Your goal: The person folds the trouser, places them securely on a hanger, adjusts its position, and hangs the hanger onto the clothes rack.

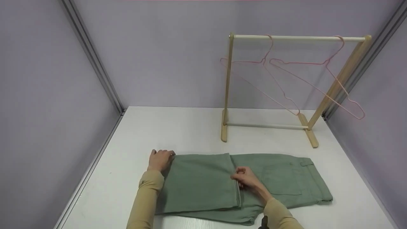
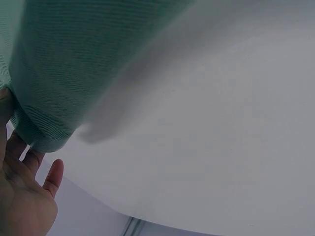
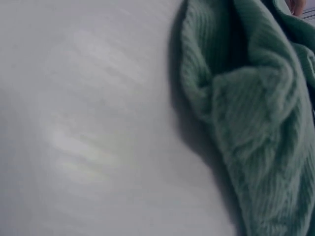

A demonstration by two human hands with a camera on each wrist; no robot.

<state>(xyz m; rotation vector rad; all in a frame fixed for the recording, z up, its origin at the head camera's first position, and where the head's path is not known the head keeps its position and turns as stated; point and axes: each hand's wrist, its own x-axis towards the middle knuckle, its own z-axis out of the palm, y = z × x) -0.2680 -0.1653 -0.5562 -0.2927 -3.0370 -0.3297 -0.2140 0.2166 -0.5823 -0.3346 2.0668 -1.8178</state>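
Green ribbed trousers (image 1: 200, 183) lie sideways on the white table, the legs folded back over toward the waist, which points right. My left hand (image 1: 161, 160) is at the far left corner of the fold; in the left wrist view this hand (image 2: 27, 196) grips the folded cloth (image 2: 74, 59), with fingertips showing beneath its edge. At the leg hems, my right hand (image 1: 248, 180) pinches the edge between thumb and fingers. Only a fingertip of it shows in the right wrist view, beyond the rumpled cloth (image 3: 261, 132).
Behind the trousers stands a wooden rack (image 1: 224, 130) with a white top rail (image 1: 302, 38). Two pink hangers (image 1: 264, 60) hang from that rail. Grey panel walls (image 1: 178, 57) enclose the table (image 1: 152, 127) at the back and sides.
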